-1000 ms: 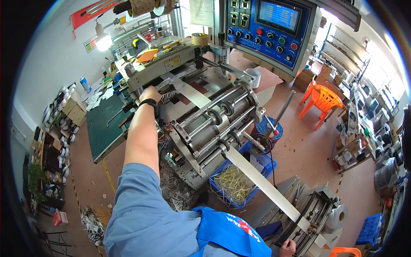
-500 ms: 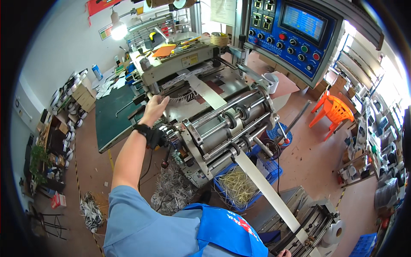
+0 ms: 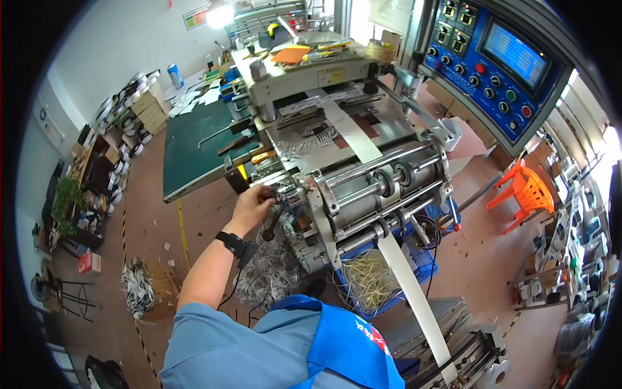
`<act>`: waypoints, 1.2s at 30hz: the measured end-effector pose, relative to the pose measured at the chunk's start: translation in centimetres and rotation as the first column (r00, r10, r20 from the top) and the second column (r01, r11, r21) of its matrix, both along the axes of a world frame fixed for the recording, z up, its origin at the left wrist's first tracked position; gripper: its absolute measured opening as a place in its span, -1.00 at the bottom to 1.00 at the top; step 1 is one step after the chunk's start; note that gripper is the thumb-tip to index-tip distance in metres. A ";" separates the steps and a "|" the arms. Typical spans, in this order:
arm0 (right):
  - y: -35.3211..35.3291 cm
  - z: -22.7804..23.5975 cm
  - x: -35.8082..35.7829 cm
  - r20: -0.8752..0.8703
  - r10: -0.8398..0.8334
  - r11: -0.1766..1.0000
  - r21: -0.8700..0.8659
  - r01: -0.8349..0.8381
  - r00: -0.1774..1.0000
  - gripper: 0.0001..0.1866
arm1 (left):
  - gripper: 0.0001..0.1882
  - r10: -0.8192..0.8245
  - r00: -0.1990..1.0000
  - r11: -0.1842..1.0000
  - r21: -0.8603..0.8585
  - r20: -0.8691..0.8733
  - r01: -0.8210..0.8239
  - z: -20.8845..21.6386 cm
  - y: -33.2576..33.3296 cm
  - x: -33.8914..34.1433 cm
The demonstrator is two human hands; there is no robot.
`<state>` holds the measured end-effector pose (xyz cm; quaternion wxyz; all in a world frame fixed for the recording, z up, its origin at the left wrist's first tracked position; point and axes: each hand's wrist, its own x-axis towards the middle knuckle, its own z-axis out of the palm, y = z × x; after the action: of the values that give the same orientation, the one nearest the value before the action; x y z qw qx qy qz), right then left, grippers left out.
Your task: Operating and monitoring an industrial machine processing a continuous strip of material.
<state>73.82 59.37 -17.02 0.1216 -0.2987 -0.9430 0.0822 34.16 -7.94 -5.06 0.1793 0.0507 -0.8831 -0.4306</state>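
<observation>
Reddish floor (image 3: 146, 207) surrounds the machine (image 3: 298, 85), with a green-topped counter (image 3: 201, 152) at its left and an orange chair (image 3: 530, 196) well apart on the right. At far right stands a blue control panel (image 3: 472, 94). The left hand (image 3: 253, 207), a black band (image 3: 232, 243) at its wrist, is at the left end of the roller frame (image 3: 326, 214), fingers bent and nearly closed against the thumb; I cannot tell whether they grip a small fitting there. Just beside it is a black-knobbed lever (image 3: 267, 235). A pale, saw-edged strip (image 3: 416, 301) runs from the far metal bed (image 3: 389, 121) through the rollers (image 3: 356, 200) toward the near right, passing over a blue crate (image 3: 424, 264) of yellowish strands (image 3: 369, 280). Pale scraps (image 3: 269, 269) lie heaped left of the crate. The right hand is out of view.
</observation>
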 end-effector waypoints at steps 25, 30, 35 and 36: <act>0.9 -1.7 -0.4 -0.277 0.108 0.979 0.194 -0.054 0.955 -0.71 | -0.62 -0.313 0.843 0.866 0.497 0.437 0.064 -4.3 -3.0 2.8; 0.3 -1.2 -0.4 -0.168 0.026 0.992 0.129 -0.005 0.985 -0.68 | -0.71 -0.312 0.802 0.775 0.625 0.509 -0.095 -4.8 -6.2 5.5; -0.4 -0.8 -0.7 -0.134 -0.066 0.991 0.106 0.081 0.989 -0.70 | -0.71 -0.225 0.810 0.763 0.615 0.542 -0.199 -4.3 -10.9 8.2; -0.4 -0.3 -0.7 -0.074 -0.031 0.994 0.102 0.039 0.997 -0.70 | -0.71 -0.214 0.814 0.771 0.605 0.540 -0.199 -4.0 -11.8 8.8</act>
<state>73.15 59.00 -17.27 0.1725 -0.3054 -0.9355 0.0420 42.94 -19.78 -9.02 -0.1287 0.2332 -0.6954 -0.6674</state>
